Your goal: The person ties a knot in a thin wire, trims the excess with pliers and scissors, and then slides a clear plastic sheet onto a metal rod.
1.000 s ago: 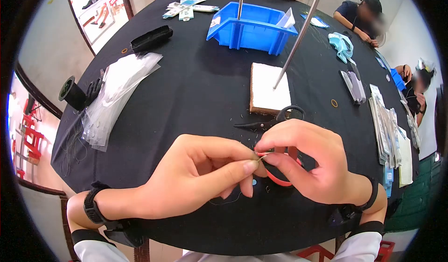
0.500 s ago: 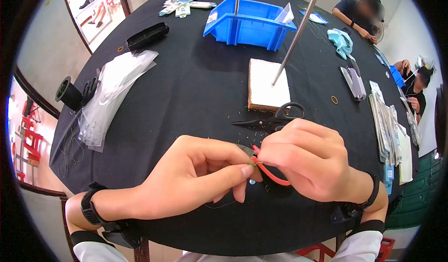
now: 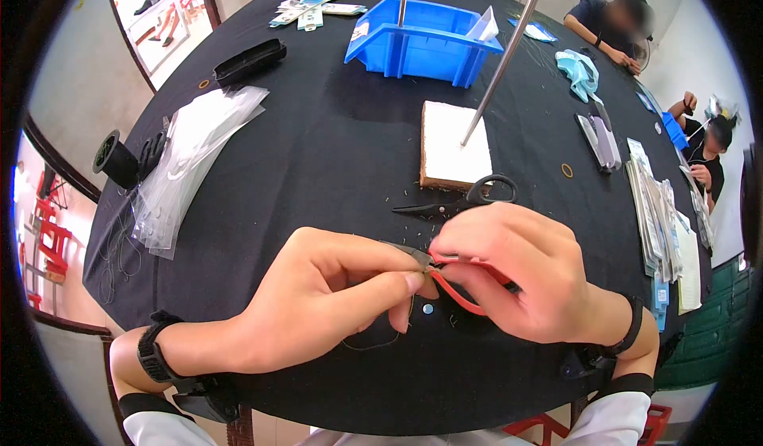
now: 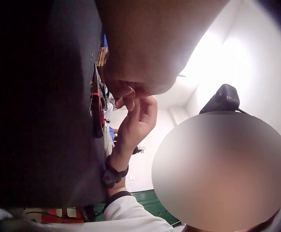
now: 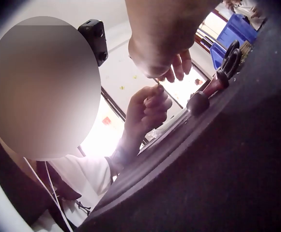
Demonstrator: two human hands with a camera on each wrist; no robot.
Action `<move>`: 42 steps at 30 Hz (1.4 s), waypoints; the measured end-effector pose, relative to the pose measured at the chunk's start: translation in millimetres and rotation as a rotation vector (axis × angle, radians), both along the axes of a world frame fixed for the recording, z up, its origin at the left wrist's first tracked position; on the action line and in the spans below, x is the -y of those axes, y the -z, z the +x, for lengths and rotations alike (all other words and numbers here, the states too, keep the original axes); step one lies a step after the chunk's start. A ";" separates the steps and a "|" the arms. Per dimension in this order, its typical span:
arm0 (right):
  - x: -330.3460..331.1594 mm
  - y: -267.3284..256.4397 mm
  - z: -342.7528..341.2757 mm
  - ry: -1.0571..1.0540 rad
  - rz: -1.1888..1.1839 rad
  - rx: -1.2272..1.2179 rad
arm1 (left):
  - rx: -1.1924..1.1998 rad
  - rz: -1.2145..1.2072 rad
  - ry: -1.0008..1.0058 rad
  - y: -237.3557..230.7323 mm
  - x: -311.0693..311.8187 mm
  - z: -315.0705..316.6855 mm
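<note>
My left hand (image 3: 334, 303) pinches a thin thread between thumb and index finger, and a loose length of thread (image 3: 372, 348) curves down below it. Close against those fingertips is my right hand (image 3: 517, 271), blurred, its fingers bent and a gap showing between thumb and index finger; I cannot tell whether it grips the strand. Beneath both hands lies a tool with red handles (image 3: 461, 296) and a grey blade, partly covered by them. Black-handled scissors (image 3: 457, 205) rest just beyond. A small pale-blue disc (image 3: 428, 309) sits on the black cloth.
Behind the scissors, a white-topped block (image 3: 455, 140) carries a slanting metal rod (image 3: 509, 56). A blue bin (image 3: 429, 52) stands farther back. Plastic sleeves (image 3: 199, 160) and a black spool (image 3: 118, 160) are at left; a stapler (image 3: 600, 140) and packets (image 3: 656, 207) at right. Other people sit around the table.
The right hand has shifted and turned over the red handles, its fingers first meeting the left fingertips, then bunched, now with a gap at the thumb. The left hand keeps its pinch.
</note>
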State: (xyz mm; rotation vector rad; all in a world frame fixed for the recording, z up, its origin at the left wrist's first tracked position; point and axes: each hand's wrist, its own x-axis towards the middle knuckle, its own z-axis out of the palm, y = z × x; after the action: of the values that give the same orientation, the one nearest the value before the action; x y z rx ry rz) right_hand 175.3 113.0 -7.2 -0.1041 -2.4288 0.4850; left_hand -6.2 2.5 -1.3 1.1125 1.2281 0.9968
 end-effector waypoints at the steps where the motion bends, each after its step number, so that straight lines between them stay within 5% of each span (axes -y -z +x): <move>1: 5.0 -2.9 1.9 0.050 -0.072 0.047 | 0.000 0.003 -0.017 0.0 -0.1 0.3; 9: 12.5 -17.9 23.4 0.085 0.095 0.617 | 0.040 0.010 -0.174 4.1 -3.2 -1.2; 15: 5.0 -8.2 20.1 0.077 0.104 0.474 | 0.110 0.063 -0.276 5.8 -4.4 -1.3; 22: 1.3 0.9 20.7 0.314 -0.105 0.332 | 0.168 0.101 -0.363 7.6 -5.2 -1.7; 30: 3.8 -2.7 12.4 0.282 0.069 0.018 | 0.181 0.113 -0.373 7.7 -4.1 -0.4; 42: 5.9 -6.7 14.8 0.275 0.161 0.163 | 0.170 0.126 -0.363 8.2 -4.3 0.3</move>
State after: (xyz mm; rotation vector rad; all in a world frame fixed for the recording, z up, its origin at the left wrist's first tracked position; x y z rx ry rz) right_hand 190.1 107.0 -0.5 -0.4160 -2.5487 0.1624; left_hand -5.8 6.8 -9.5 0.8944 1.2658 1.4307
